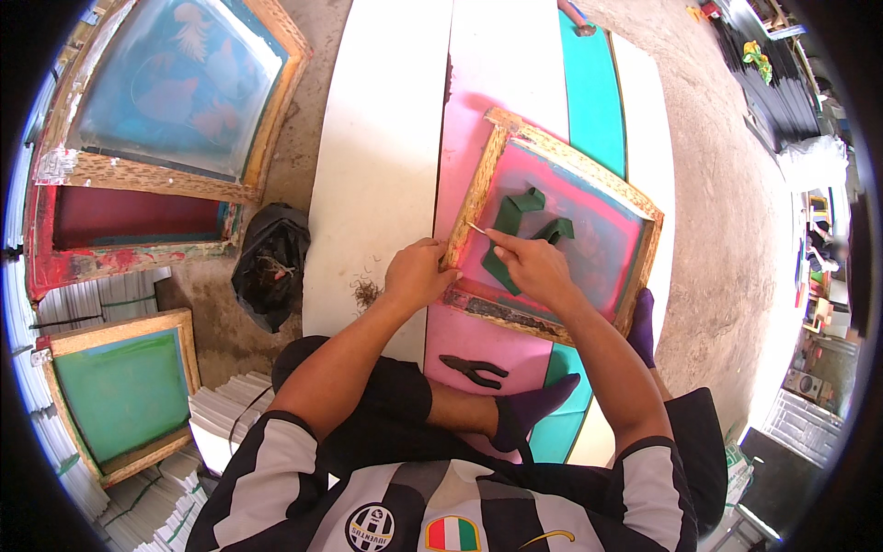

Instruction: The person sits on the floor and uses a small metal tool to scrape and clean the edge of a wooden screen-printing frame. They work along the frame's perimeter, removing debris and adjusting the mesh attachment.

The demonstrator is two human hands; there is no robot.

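A wooden screen-printing frame point(485, 179) with pink-edged mesh lies tilted on the striped boards before me. My left hand point(421, 274) is closed on its left rail, the thumb on top near the lower left corner. Above the mesh, my right hand point(533, 269) grips a thin, pale, pointed tool point(479, 228); its tip meets the left rail, and its handle is hidden in my fingers. Folded dark green strips point(518, 212) rest on the mesh, partly under my right hand. Black pliers point(474, 370) lie on the pink board near my foot.
A hammer point(581, 26) sits at the far edge of the boards. Small dark bits point(366, 291) are heaped left of my hand. On the left are a black plastic bag point(269, 262), a large blue screen point(184, 83), a green screen point(120, 396) and bundled white stacks point(225, 405).
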